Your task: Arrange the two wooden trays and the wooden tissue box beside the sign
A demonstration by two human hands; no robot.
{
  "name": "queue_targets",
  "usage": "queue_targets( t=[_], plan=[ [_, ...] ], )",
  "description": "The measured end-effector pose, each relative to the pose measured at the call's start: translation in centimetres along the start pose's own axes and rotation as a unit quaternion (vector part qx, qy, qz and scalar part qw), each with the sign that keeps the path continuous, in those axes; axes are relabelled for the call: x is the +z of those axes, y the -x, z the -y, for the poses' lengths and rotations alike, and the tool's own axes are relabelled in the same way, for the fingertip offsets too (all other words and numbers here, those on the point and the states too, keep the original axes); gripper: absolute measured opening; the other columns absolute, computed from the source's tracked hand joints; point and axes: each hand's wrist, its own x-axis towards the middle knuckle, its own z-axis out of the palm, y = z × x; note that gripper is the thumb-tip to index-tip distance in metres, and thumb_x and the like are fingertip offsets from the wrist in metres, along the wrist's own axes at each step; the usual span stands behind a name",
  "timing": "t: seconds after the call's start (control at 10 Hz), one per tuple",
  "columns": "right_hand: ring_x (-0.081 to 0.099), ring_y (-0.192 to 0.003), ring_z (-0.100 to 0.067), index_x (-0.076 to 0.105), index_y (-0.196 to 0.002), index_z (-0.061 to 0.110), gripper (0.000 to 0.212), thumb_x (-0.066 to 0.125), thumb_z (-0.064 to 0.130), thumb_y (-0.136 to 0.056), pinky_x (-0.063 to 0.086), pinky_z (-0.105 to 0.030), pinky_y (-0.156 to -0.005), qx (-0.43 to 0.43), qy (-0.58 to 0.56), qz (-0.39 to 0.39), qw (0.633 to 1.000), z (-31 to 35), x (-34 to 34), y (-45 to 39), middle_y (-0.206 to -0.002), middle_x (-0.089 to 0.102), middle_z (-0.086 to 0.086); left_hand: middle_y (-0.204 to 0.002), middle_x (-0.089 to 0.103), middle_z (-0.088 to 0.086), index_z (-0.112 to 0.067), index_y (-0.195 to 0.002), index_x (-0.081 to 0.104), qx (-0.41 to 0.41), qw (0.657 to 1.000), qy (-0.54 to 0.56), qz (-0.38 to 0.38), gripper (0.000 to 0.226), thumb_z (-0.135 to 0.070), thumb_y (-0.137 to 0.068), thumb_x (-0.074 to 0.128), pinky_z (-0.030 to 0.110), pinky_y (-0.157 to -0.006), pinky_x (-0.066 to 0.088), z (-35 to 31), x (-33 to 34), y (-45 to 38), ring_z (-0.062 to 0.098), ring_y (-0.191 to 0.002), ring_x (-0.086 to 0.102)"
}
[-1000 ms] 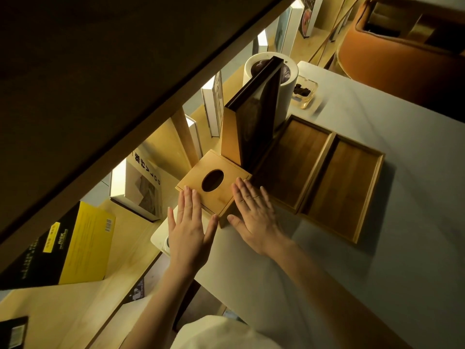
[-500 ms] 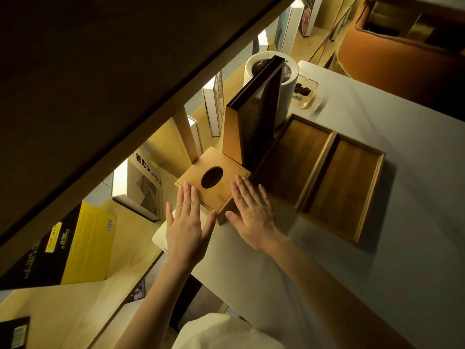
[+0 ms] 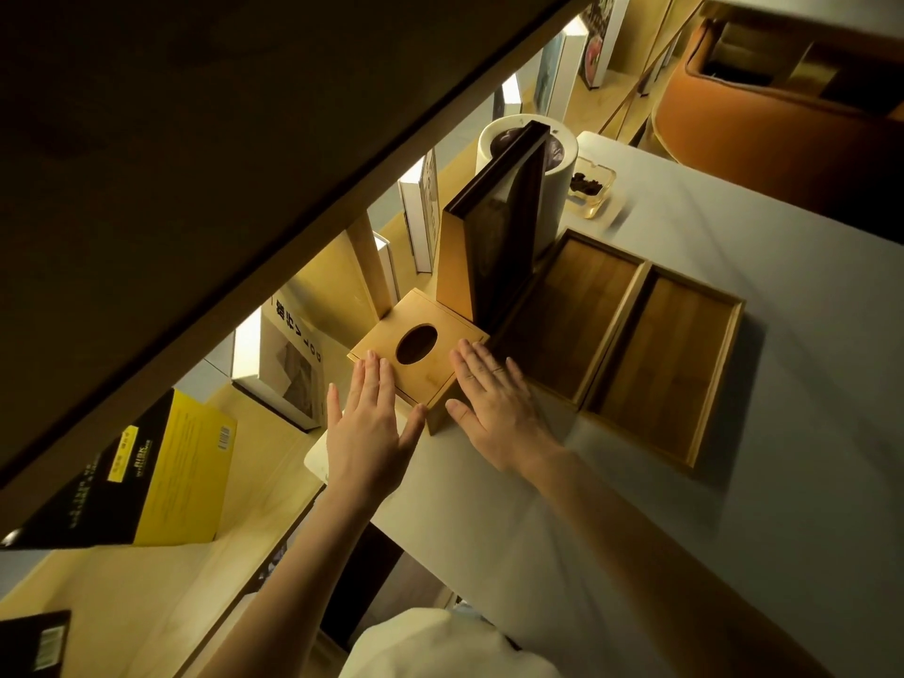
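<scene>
A light wooden tissue box [image 3: 430, 374] with an oval hole in its top stands at the near corner of the grey table, against the foot of a tall dark-framed sign [image 3: 499, 247]. My left hand [image 3: 369, 428] lies flat against the box's near-left side, fingers straight. On the box's right side rests my right hand [image 3: 494, 403], also flat, fingertips reaching the top edge. Two shallow wooden trays lie side by side to the right of the sign, the nearer-to-sign tray [image 3: 562, 325] touching the outer tray [image 3: 665, 374].
A white cylindrical container [image 3: 553, 188] and a glass ashtray [image 3: 592, 188] stand behind the sign. Lit shelves with books, including a yellow-and-black one [image 3: 161, 462], run along the left. An orange chair [image 3: 782, 129] is at the far right. The table edge [image 3: 323, 462] is just below my left hand.
The tissue box has shifted slightly farther in toward the sign, with both flat hands following it. The trays and sign have not moved.
</scene>
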Motion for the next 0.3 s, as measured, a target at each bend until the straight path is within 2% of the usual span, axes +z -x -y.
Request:
queue_targets(
  t=[0.1, 0.2, 0.3],
  plan=[
    [0.004, -0.145, -0.016, 0.012, -0.145, 0.021, 0.054, 0.029, 0.038, -0.096, 0.004, -0.039, -0.118, 0.01, -0.067, 0.017, 0.998, 0.3, -1.3, 0.0, -0.157, 0.01, 0.0, -0.154, 0.016, 0.011, -0.01, -0.141, 0.014, -0.012, 0.998, -0.044, 0.049, 0.07, -0.052, -0.088, 0.033, 0.045, -0.116, 0.01, -0.6, -1.5, -0.4, 0.024, -0.143, 0.01],
    [0.031, -0.138, -0.021, 0.037, -0.137, 0.014, 0.043, 0.037, 0.027, -0.096, 0.028, -0.032, -0.111, 0.061, -0.264, -0.028, 0.962, 0.3, -3.7, 0.2, -0.148, 0.038, -0.007, -0.112, 0.063, 0.013, -0.005, -0.119, 0.049, -0.009, 0.999, -0.024, 0.026, 0.049, -0.043, -0.088, 0.043, 0.04, -0.091, 0.046, -2.4, -3.9, -1.6, 0.026, -0.102, 0.058],
    [0.058, -0.114, -0.022, 0.052, -0.124, 0.007, 0.032, 0.041, 0.019, -0.096, 0.046, -0.017, -0.087, 0.108, -0.389, -0.153, 0.902, -0.4, -7.1, 0.9, -0.125, 0.061, -0.014, -0.077, 0.064, 0.009, -0.005, -0.107, 0.059, 0.041, 0.998, 0.046, 0.02, 0.035, -0.033, -0.089, 0.048, 0.023, -0.05, 0.044, -4.5, -6.0, -3.7, 0.017, -0.061, 0.06]
  ],
)
